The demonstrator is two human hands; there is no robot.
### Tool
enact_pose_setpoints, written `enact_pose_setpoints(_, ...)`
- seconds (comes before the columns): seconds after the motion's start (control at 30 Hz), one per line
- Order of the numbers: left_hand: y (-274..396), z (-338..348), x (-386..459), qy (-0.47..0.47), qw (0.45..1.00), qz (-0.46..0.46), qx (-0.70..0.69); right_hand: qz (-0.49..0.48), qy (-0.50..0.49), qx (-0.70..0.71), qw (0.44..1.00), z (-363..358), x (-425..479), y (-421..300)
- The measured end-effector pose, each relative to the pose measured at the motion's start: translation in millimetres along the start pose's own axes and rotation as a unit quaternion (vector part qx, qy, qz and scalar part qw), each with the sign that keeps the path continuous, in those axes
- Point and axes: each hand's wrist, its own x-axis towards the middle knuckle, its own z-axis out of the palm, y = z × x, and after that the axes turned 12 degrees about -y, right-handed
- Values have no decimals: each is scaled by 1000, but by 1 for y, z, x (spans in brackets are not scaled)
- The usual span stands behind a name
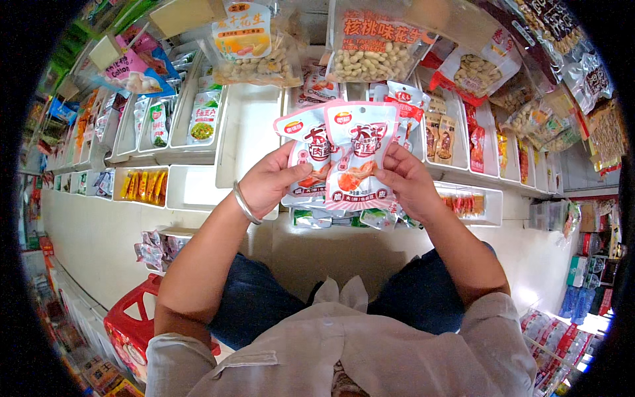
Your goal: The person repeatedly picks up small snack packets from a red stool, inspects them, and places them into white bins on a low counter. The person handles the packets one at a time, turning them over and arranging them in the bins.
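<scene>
My left hand [272, 177] grips a pink-and-white snack pouch [308, 134] by its lower left part. A second, matching snack pouch [361, 159] is pinched at its right edge by my right hand [406, 179], and it overlaps the first one. Both pouches face up and show a picture of food. Beneath them lie several green-and-white packets [369, 218], partly hidden. Beyond my left hand is a long white plastic bin [246, 134] with a bare bottom. More similar pouches [319, 84] lie in a bin behind the held ones.
Rows of white bins with packets run along both sides. Large bags of peanuts [372, 54] hang above the far bins. A small white bin [191, 183] stands beside one with yellow packets [144, 186]. A red plastic stool [131, 317] is at lower left, near a box of pouches [154, 250].
</scene>
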Motion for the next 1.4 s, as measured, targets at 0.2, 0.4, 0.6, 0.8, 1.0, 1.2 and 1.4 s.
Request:
enact_pose_setpoints(0.2, -2, -6, 0, 1, 1000, -3, 7, -23, -25, -26, 999, 2, 2, -2)
enact_pose_setpoints(0.4, 6, 1, 1, 6, 1000, 24, 10, -9, -12, -44, 999, -2, 2, 0)
enact_pose_setpoints(0.6, 7, 1, 0, 12, 1000, 23, -4, -14, -3, -49, 999, -1, 3, 0)
enact_pose_setpoints(0.8, 6, -5, 0, -17, 1000, 6, 26, -11, 1, -59, 998, -1, 1, -1)
enact_pose_setpoints(1.0, 6, -7, -2, -8, 999, 24, 24, -50, 14, -17, 999, 0, 2, 0)
enact_pose_setpoints(1.2, 4, -11, -3, -1, 1000, 30, 6, -63, 11, 25, 998, -3, 3, -4)
enact_pose_setpoints(1.4, 6, -7, -2, 15, 1000, 14, 17, -68, 4, 13, 998, -6, 2, -2)
